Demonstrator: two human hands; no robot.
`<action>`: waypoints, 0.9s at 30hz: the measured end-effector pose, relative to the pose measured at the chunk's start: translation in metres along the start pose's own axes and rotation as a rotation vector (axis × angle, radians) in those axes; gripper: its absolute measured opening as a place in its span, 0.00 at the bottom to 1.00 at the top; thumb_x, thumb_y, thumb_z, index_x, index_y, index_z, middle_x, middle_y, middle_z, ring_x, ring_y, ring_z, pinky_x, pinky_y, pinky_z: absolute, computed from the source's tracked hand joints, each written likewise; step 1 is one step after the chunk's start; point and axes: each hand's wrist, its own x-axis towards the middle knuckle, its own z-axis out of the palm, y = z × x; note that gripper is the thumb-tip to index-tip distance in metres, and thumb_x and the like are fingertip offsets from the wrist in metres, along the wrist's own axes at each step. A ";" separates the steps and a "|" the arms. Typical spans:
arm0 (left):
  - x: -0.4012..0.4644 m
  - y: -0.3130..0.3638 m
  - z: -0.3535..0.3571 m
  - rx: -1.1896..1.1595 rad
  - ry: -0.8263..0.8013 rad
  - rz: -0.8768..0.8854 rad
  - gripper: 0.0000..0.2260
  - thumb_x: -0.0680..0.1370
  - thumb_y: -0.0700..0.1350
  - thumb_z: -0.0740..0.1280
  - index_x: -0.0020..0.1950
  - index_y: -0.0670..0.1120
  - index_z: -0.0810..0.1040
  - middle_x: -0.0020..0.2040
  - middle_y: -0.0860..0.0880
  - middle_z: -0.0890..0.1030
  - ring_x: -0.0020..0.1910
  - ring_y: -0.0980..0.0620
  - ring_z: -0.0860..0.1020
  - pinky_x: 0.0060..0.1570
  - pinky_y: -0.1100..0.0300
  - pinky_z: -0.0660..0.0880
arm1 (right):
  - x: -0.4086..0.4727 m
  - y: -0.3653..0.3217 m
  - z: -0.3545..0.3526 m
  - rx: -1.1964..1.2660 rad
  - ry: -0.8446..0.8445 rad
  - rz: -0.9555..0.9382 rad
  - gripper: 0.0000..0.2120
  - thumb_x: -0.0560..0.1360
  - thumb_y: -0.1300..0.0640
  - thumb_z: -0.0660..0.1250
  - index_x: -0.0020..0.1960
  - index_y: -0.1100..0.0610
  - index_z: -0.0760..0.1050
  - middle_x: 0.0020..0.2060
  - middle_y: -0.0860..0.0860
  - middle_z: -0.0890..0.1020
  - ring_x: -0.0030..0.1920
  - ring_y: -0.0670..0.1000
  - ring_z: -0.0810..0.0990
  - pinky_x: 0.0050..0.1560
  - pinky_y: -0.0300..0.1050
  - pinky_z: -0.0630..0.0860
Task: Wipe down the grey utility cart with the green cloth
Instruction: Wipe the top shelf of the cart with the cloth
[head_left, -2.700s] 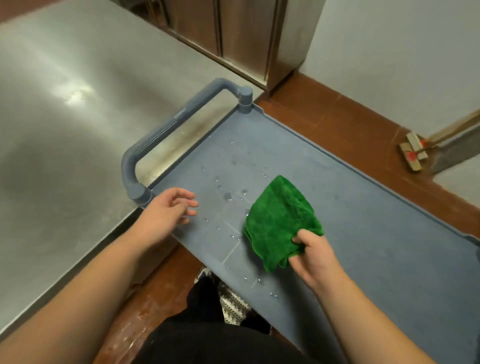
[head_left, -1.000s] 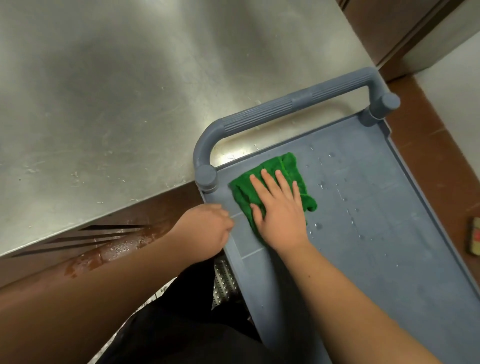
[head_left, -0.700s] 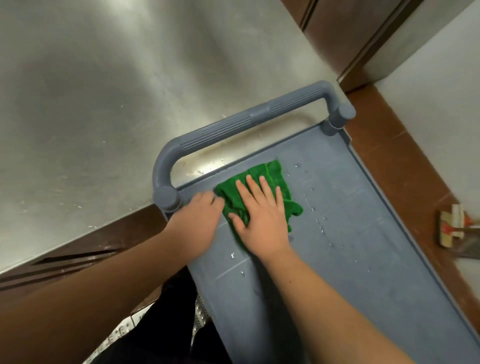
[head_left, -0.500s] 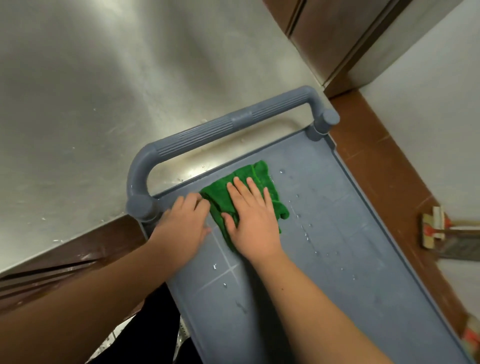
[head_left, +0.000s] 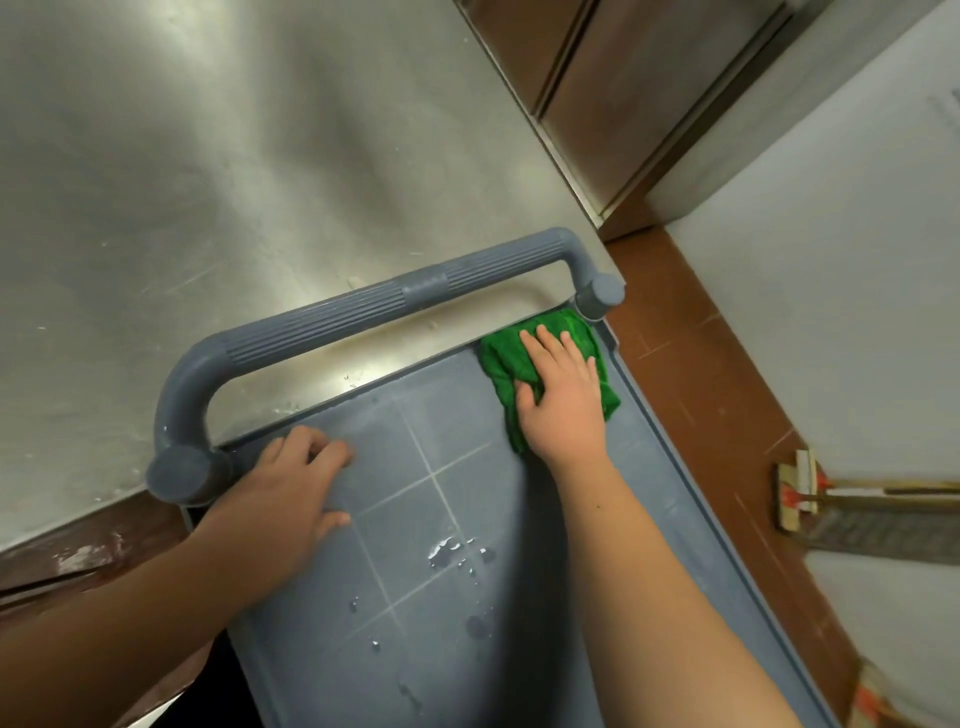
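At the far right corner of the cart's (head_left: 519, 597) top tray, beside the right handle post (head_left: 598, 295), your right hand (head_left: 563, 402) presses the green cloth (head_left: 501, 364) flat, fingers (head_left: 540, 345) straight and spread, not curled round it. Your left hand (head_left: 283, 499) rests near the left handle post (head_left: 179, 473) at the far left corner, fingers loosely bent on the tray floor and gripping nothing; it appears to steady the cart.

The step in hand is judged to be a wiping pass along the tray's far edge, under the handle (head_left: 384, 306). Water drops (head_left: 457, 551) lie mid-tray, nearer you, so the next move likely calls for drawing the cloth back toward you through them, with palm pressure even.

The raised rim (head_left: 644, 410) bounds the cloth on the right and the far lip bounds it ahead; open room lies leftward and toward you. A steel tabletop (head_left: 208, 182) abuts the far edge, and a mop (head_left: 810, 499) lies on the floor (head_left: 691, 374) to the right, well apart.
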 end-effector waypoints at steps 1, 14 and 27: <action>-0.001 -0.001 0.000 -0.002 0.001 -0.002 0.27 0.65 0.50 0.80 0.58 0.52 0.72 0.55 0.51 0.67 0.51 0.46 0.74 0.50 0.48 0.78 | 0.002 0.002 0.000 0.005 0.001 0.017 0.30 0.74 0.54 0.65 0.75 0.44 0.65 0.76 0.44 0.65 0.79 0.52 0.56 0.77 0.63 0.51; -0.006 -0.002 -0.008 -0.042 0.009 0.013 0.24 0.67 0.51 0.78 0.58 0.49 0.72 0.56 0.49 0.69 0.54 0.45 0.73 0.54 0.48 0.76 | -0.110 -0.095 0.030 0.051 -0.071 -0.200 0.31 0.69 0.51 0.62 0.73 0.41 0.69 0.72 0.44 0.71 0.76 0.52 0.62 0.70 0.60 0.62; -0.012 -0.005 -0.004 0.001 0.055 0.023 0.19 0.68 0.51 0.78 0.50 0.47 0.73 0.54 0.48 0.69 0.50 0.45 0.72 0.46 0.51 0.74 | -0.058 0.003 0.003 -0.051 0.002 0.004 0.31 0.73 0.57 0.67 0.74 0.41 0.66 0.75 0.45 0.67 0.78 0.53 0.60 0.74 0.65 0.58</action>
